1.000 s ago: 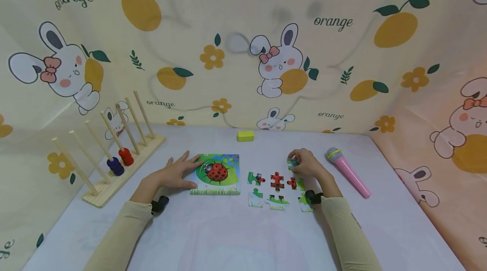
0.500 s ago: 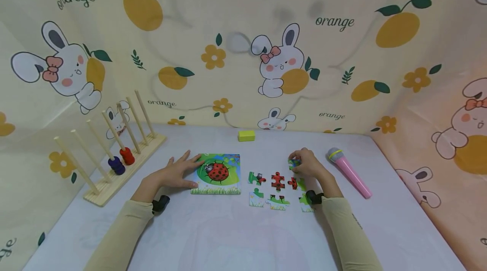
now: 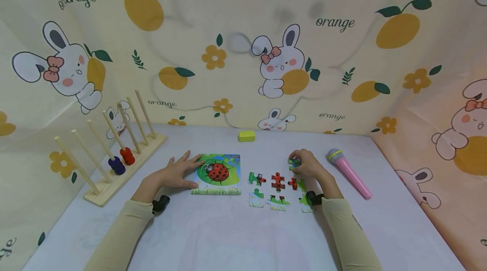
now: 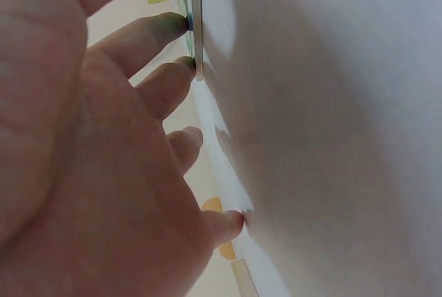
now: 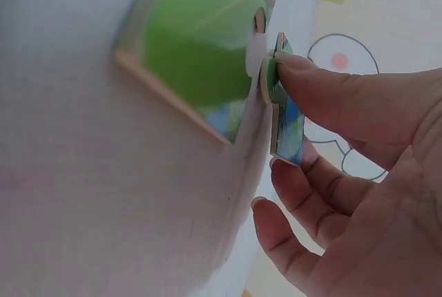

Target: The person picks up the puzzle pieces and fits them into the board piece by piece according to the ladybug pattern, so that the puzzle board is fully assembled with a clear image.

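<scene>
You have a puzzle piece [image 3: 294, 163] in your right hand [image 3: 307, 163]: the thumb is on one side, the fingers on the other, and the gap between them is narrow, filled only by this piece. In the right wrist view the piece shows its thin edge, and its longer side runs across the tips of your fingers; whether it also touches the table [image 3: 228, 237], I cannot tell. From these fingertips, the loose pieces [image 3: 277, 181] lie toward you and to the left, three in a middle row and three in a near row, so your right hand is the nearer one. The held piece is just beyond the right end of the middle row. The board [image 3: 224, 178] with the ladybug picture lies flat, farther to the left, its near edge running from left to right. Your left hand [image 3: 181, 171] has the fingers spread wide, with fingertips touching the left side of the board, and grips nothing. About writing, only the word "orange" can be read, several times on the cloth [image 3: 228, 4] behind; on the pink microphone [image 3: 349, 173] I can read no brand.
</scene>
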### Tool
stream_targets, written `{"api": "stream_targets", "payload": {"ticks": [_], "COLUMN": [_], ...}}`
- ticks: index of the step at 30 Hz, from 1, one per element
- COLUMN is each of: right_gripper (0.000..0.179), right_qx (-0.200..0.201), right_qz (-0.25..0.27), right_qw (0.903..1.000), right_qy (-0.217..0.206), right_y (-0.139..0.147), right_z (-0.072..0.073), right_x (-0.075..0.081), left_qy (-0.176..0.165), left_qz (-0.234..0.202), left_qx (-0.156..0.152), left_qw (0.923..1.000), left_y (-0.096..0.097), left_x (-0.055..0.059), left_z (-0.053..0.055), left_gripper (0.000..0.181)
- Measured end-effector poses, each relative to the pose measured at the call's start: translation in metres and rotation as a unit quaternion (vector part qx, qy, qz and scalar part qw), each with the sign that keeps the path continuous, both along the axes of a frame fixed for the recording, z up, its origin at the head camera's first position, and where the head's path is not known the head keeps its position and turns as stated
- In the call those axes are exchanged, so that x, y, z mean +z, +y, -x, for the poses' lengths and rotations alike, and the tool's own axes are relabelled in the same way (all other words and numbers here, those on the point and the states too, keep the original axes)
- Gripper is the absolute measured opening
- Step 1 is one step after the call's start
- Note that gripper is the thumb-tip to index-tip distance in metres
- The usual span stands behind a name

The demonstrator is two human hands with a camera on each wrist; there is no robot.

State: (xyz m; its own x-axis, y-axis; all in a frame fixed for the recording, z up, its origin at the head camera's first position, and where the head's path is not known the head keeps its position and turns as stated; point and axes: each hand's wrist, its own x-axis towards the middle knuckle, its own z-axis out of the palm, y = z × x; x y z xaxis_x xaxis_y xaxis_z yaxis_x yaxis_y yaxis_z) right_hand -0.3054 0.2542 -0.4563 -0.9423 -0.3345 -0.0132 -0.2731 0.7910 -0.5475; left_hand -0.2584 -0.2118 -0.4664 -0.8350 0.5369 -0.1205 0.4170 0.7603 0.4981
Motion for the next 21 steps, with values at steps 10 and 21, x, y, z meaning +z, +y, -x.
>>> {"api": "stream_targets", "payload": {"ticks": [10, 21], "right_gripper": [0.038, 0.035], "right_qx": [-0.006, -0.018], "right_qz": [0.004, 0.021], "right_qw": [1.0, 0.9996], "right_qy": [-0.004, -0.003], "right_y": [-0.0013, -0.0012], "right_z": [-0.0045, -0.004], "right_x": [0.0028, 0.0037], "left_qy": [-0.003, -0.002], "left_qz": [-0.001, 0.003], "left_qx": [0.0, 0.001], "left_qw": [1.0, 1.0], "left_y": [-0.0013, -0.0018], "left_x": [-0.0011, -0.0023], "left_z": [-0.0002, 0.0008], "left_gripper": [0.086, 0.086]}}
